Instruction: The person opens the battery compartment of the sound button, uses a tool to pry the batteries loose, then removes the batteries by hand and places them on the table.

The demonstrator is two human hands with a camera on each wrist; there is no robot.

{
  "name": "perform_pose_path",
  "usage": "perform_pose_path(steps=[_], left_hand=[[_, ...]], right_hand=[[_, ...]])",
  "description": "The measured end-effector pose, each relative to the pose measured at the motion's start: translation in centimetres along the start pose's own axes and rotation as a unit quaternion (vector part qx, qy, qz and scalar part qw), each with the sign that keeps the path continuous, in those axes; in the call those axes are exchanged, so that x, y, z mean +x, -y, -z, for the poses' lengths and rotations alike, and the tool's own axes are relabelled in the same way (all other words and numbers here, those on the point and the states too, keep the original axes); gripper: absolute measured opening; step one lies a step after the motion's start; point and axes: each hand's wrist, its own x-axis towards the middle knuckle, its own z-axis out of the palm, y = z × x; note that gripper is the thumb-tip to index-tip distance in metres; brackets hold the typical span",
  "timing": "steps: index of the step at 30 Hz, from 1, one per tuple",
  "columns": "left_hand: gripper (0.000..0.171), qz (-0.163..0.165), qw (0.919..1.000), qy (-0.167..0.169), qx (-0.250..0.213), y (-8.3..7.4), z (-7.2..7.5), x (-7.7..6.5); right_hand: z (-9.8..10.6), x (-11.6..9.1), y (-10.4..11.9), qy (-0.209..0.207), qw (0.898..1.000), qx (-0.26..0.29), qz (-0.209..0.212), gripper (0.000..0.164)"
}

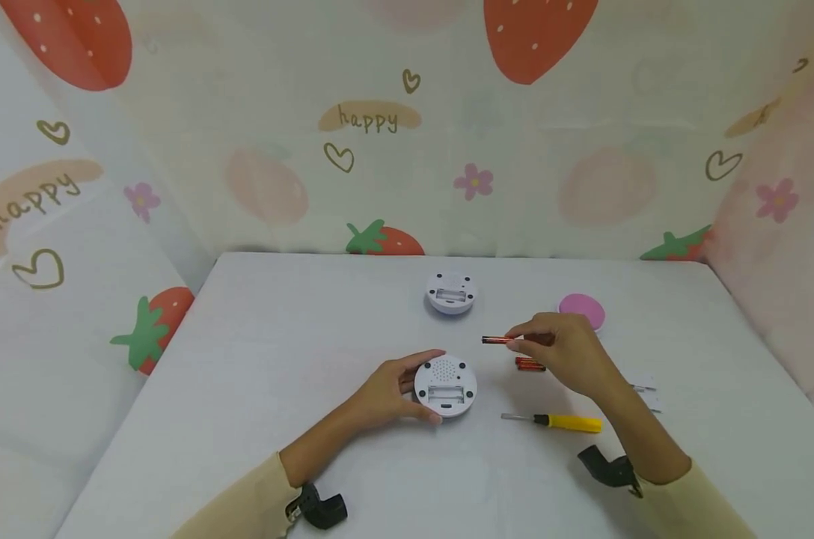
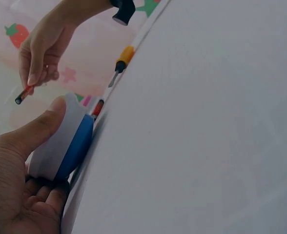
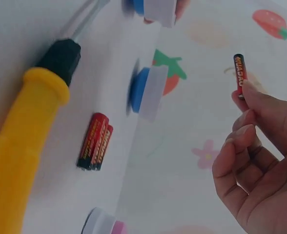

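Observation:
My left hand [image 1: 387, 393] grips a round white device [image 1: 445, 367] by its left side, thumb at the near edge. Its underside faces up, with an uncovered battery compartment, several dark feet and a speaker grille; a blue part [image 2: 76, 148] shows in the left wrist view. Above the table, my right hand [image 1: 568, 352] pinches a red and black battery [image 1: 496, 340] between thumb and index finger, to the right of the device. The same battery [image 3: 239, 73] points upward in the right wrist view. Beneath that hand, more red batteries [image 1: 530, 364] lie side by side on the table.
A second white device [image 1: 450, 292] lies farther back, compartment up. Near the right hand are a yellow-handled screwdriver [image 1: 568, 424], a pink-topped round device [image 1: 584, 308] and small white pieces [image 1: 644, 391] partly behind the forearm. Printed cloth walls surround the white table [image 1: 279, 314].

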Motion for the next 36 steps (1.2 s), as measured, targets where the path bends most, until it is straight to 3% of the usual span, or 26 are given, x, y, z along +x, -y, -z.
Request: perform_pose_path(steps=[4, 9, 18, 24, 36], left_hand=[[0.097, 0.002, 1.0, 0.005, -0.007, 0.1, 0.0, 0.1], [0.097, 0.005, 0.9999, 0.005, -0.007, 0.3, -0.1, 0.1], [0.096, 0.009, 0.9999, 0.003, -0.005, 0.0, -0.1, 0.1], [0.097, 0.008, 1.0, 0.004, -0.004, -0.2, 0.0, 0.1], [0.096, 0.006, 0.9999, 0.0, -0.01, 0.0, 0.1, 0.0]], right_hand=[[0.5, -0.1, -0.7, -0.003, 1.0, 0.013, -0.001, 0.014], [1.0, 0.1, -2.5, -0.002, 1.0, -0.028, -0.012, 0.014], [1.4, 0.6, -5.1, 0.016, 0.996, -0.04, -0.076, 0.014], [1.5, 0.7, -5.7, 0.011, 0.996, -0.064, -0.067, 0.014], [0.7, 1.6, -6.7, 0.008, 0.986, -0.134, -0.097, 0.015]])
